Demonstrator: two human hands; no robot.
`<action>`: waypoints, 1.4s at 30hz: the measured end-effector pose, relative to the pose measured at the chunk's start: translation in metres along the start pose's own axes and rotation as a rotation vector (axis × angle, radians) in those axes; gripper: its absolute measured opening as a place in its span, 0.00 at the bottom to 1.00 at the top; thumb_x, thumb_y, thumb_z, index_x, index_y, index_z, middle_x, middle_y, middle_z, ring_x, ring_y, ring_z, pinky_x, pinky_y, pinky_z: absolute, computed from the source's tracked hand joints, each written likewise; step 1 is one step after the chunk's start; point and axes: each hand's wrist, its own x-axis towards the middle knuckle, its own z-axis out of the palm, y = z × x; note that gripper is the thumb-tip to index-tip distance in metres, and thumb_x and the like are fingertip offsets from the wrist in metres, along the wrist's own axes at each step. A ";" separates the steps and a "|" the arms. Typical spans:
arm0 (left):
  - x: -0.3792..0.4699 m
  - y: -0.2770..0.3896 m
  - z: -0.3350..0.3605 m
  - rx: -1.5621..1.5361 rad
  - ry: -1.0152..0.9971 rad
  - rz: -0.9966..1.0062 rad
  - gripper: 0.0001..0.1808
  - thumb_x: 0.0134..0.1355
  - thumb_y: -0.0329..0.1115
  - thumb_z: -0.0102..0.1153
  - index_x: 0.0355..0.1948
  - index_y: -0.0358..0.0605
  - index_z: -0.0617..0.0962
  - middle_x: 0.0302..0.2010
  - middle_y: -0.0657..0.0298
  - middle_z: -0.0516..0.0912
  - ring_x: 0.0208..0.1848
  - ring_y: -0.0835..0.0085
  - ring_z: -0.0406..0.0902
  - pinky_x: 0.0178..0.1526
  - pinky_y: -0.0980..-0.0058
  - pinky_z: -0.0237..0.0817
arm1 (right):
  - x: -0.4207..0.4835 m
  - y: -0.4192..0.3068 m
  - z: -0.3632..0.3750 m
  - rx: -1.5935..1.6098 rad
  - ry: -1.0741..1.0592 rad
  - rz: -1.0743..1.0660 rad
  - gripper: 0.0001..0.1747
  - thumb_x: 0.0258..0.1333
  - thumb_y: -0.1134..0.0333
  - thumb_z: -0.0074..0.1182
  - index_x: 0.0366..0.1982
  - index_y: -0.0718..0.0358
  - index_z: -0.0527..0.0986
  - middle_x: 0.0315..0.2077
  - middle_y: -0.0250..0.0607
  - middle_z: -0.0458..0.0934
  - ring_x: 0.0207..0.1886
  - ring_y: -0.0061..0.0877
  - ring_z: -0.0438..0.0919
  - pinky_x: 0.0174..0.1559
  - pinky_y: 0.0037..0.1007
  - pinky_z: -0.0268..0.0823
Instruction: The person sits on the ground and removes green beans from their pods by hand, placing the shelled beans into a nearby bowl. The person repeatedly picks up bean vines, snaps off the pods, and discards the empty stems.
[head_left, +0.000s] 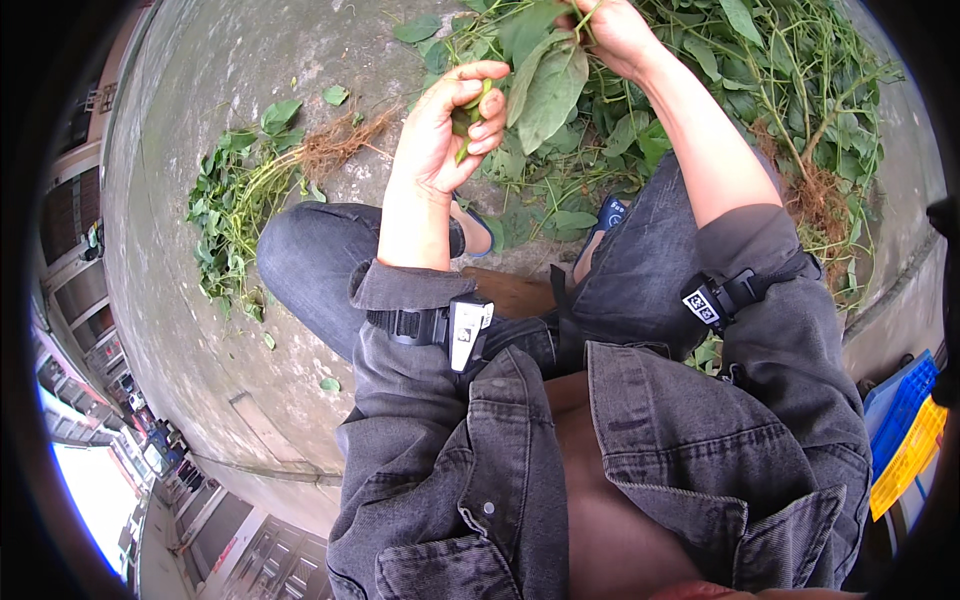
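Observation:
Several green bean pods lie in the curled fingers of my left hand. My right hand, near the top edge of the view, grips a leafy bean stem. Broad green leaves hang from that stem just right of my left hand, one of them blurred. Below and beyond both hands spreads a large heap of uprooted bean plants, with brown roots showing at its right side.
A smaller pile of bean plants with roots lies left of my knee on the concrete ground. Loose leaves are scattered between my blue shoes. Under me is part of a wooden seat. Blue and yellow plastic crates stand at right.

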 end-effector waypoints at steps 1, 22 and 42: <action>-0.002 -0.002 -0.002 -0.032 0.006 0.028 0.15 0.62 0.30 0.47 0.48 0.35 0.75 0.25 0.63 0.73 0.23 0.79 0.66 0.20 0.81 0.59 | 0.001 -0.003 -0.008 0.068 0.022 0.004 0.12 0.64 0.58 0.48 0.31 0.57 0.75 0.18 0.26 0.70 0.16 0.18 0.63 0.21 0.21 0.57; 0.025 -0.038 -0.001 0.347 0.393 0.223 0.14 0.60 0.27 0.50 0.47 0.38 0.75 0.25 0.66 0.71 0.22 0.80 0.64 0.20 0.83 0.55 | -0.045 0.006 0.018 -0.709 -0.259 0.036 0.15 0.63 0.57 0.49 0.40 0.61 0.79 0.16 0.30 0.69 0.21 0.17 0.63 0.27 0.24 0.60; 0.023 -0.039 -0.001 0.538 0.491 0.288 0.08 0.64 0.35 0.57 0.40 0.42 0.77 0.25 0.72 0.73 0.19 0.88 0.62 0.19 0.87 0.52 | -0.048 -0.002 0.006 0.060 -0.274 0.337 0.13 0.63 0.61 0.48 0.36 0.64 0.77 0.20 0.27 0.70 0.20 0.12 0.61 0.23 0.19 0.54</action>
